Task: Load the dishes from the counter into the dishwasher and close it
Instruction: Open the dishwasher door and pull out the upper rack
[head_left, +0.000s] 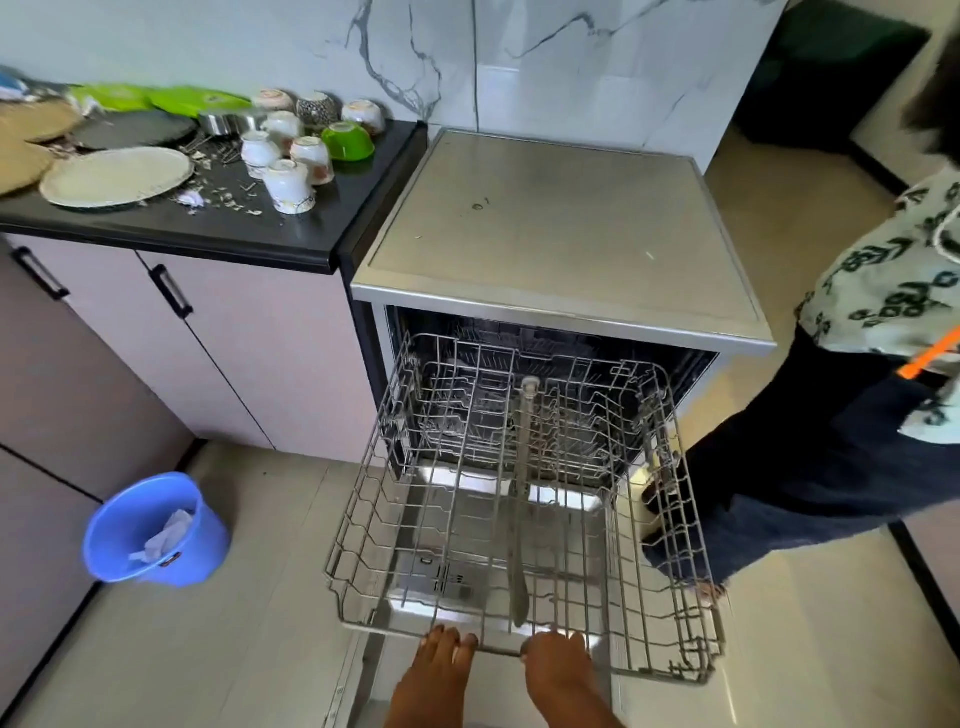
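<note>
Both hands, left hand (441, 656) and right hand (558, 656), curl fingers (451, 637) over the rack (519, 519) front rail; dishes (288, 184) lie far up-left on the table (291, 228).

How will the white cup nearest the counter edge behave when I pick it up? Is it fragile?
The white cup looks glazed ceramic, so probably fragile and a bit slippery. It stands upside down on the black counter, so it likely needs gripping around the body. Other cups crowd close behind; lifting carelessly may knock them.
</note>
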